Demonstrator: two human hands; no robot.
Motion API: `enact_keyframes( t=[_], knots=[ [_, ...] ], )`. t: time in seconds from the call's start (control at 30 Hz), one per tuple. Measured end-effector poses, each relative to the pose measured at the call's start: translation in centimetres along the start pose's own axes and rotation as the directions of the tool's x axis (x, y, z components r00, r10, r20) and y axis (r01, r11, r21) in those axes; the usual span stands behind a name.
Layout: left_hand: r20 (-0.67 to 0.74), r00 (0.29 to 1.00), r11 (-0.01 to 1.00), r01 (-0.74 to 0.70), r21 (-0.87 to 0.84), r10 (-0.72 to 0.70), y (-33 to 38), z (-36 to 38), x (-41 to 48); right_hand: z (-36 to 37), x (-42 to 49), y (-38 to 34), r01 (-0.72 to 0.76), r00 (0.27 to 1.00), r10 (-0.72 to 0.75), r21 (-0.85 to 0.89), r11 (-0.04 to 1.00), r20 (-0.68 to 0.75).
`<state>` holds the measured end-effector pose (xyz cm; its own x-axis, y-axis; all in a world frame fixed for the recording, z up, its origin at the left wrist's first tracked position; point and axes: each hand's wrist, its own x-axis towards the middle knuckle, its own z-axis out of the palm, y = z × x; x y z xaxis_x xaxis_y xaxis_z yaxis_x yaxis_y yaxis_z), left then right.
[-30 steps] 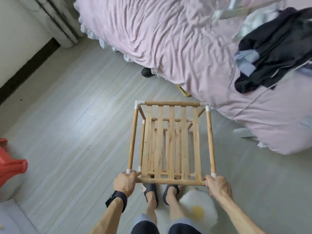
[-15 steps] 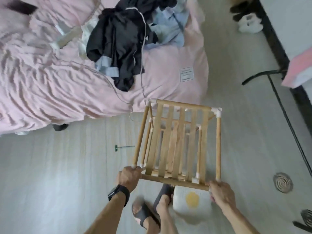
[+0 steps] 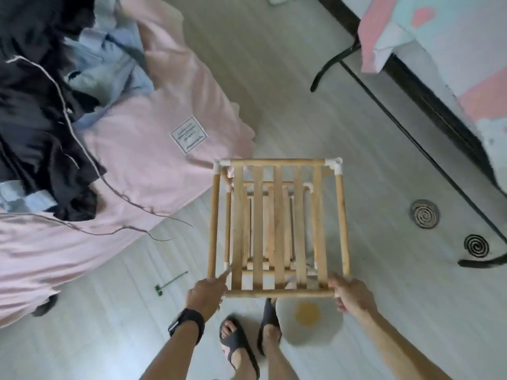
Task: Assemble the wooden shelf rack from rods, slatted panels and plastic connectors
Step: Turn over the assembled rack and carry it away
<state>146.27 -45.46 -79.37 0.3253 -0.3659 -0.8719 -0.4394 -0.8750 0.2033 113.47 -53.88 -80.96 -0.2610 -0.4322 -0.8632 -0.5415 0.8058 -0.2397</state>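
Hands hold the wooden rack (image 3: pixel 277 229) up off the floor (image 3: pixel 370 187). It sits near the middle of the view, with a slatted panel (image 3: pixel 278 226) on top and more slats showing below it.

The left hand (image 3: pixel 204 296) is at 7 o'clock from the rack's middle. Its fingers (image 3: pixel 223 274) are curled around the near left corner, with 1 finger pointing up along a side rod. The right hand (image 3: pixel 352 296) is at 5 o'clock. It is closed on the near right corner, where the near rod (image 3: pixel 279 294) ends. Both hands grip the rack and nothing else.

White plastic connectors (image 3: pixel 334 164) show at the 2 far corners, at about 11 and 1 o'clock. The rack looks all built, so I think the job is nearly done and the step now is to carry it and set it down.

To do this well, keep both hands level so the rack does not tip. Hold at the corners, not the thin slats. Go slow, so the rods do not pull out of the connectors. Watch the feet, as the round mat (image 3: pixel 307 322) at 6 o'clock is close by. The pink bed (image 3: pixel 131 149) is at 10 o'clock, so swing wide of it. Put all the legs down together on flat floor.
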Motion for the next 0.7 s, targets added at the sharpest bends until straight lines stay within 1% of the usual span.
enact_keyframes(
  t=[0.03, 0.07, 0.1, 0.13, 0.17, 0.2, 0.3, 0.37, 0.43, 0.53, 0.63, 0.7],
  knots=[
    [0.073, 0.997, 0.994, -0.034, 0.1, 0.026, 0.5, -0.7, -0.3, -0.4, 0.4, 0.1, -0.009, 0.999, 0.011, -0.063, 0.998, 0.036],
    [0.142, 0.989, 0.985, -0.053, 0.164, 0.029, 0.9, -1.5, -0.1, -0.9, 0.9, 0.0, 0.011, 0.997, -0.001, -0.143, 0.99, 0.071],
    [0.191, 0.982, 0.994, -0.024, 0.11, 0.003, 1.4, -2.5, 0.1, -1.4, 1.3, -0.4, 0.037, 0.995, -0.018, -0.204, 0.978, 0.093],
    [0.226, 0.974, 1.0, 0.014, -0.013, -0.01, 2.0, -3.5, 0.6, -2.0, 1.9, -0.9, 0.049, 0.996, -0.031, -0.219, 0.974, 0.085],
    [0.214, 0.977, 0.989, 0.054, -0.135, -0.024, 2.9, -4.8, 1.2, -2.7, 2.2, -2.0, 0.064, 0.997, -0.054, -0.187, 0.98, 0.059],
    [0.182, 0.983, 0.97, 0.034, -0.239, 0.011, 4.2, -6.2, 2.2, -3.2, 2.3, -3.6, 0.092, 0.996, -0.09, -0.136, 0.986, 0.026],
    [0.056, 0.992, 0.873, -0.074, -0.482, 0.114, 9.5, -9.9, 5.2, -4.4, 3.4, -9.7, 0.201, 0.978, -0.201, -0.001, 0.98, -0.054],
    [-0.019, 0.985, 0.792, -0.149, -0.592, 0.171, 13.3, -12.2, 6.9, -4.5, 4.3, -14.1, 0.265, 0.962, -0.256, 0.09, 0.96, -0.1],
    [-0.063, 0.973, 0.749, -0.211, -0.628, 0.222, 15.7, -13.7, 8.8, -4.1, 5.6, -18.1, 0.297, 0.952, -0.282, 0.135, 0.945, -0.12],
    [-0.039, 0.971, 0.766, -0.212, -0.606, 0.237, 17.0, -14.4, 11.0, -3.3, 7.5, -21.9, 0.293, 0.953, -0.266, 0.216, 0.931, -0.145],
    [-0.035, 0.972, 0.729, -0.198, -0.656, 0.233, 17.5, -13.9, 11.6, -3.1, 8.4, -22.9, 0.289, 0.946, -0.24, 0.236, 0.928, -0.216],
    [-0.044, 0.973, 0.723, -0.197, -0.662, 0.226, 17.9, -13.8, 11.6, -3.4, 8.2, -22.4, 0.278, 0.945, -0.216, 0.256, 0.926, -0.244]
  ],
)
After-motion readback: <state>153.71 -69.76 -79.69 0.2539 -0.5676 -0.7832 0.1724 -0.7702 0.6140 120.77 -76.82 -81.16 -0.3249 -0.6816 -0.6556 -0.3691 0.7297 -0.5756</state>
